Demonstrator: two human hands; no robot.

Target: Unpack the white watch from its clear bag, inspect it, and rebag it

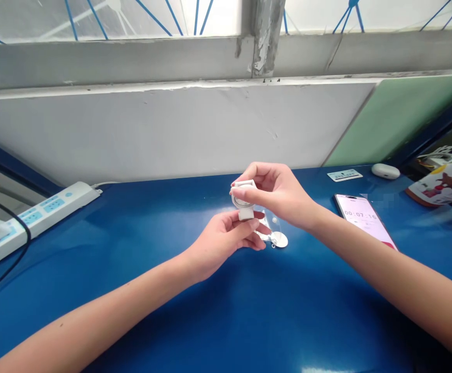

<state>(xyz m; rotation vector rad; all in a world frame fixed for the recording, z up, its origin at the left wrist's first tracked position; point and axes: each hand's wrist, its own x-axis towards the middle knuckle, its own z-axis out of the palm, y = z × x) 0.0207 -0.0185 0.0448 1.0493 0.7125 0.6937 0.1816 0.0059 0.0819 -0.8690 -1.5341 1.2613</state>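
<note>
Both my hands meet over the middle of a blue table (226,311). My left hand (226,239) is closed from below around the lower end of a small white plastic device (243,199). My right hand (276,194) pinches the top of the same device with thumb and fingers. Just right of my left fingers, a clear strap with a small white round disc (279,239) lies or hangs at the table surface; whether it is joined to the device is unclear.
A phone (365,220) showing a timer lies face up to the right. Behind it are a small card (344,175) and a white oval case (385,171). A white power strip (35,217) with a black cable sits at the left edge. A printed packet (443,181) lies far right.
</note>
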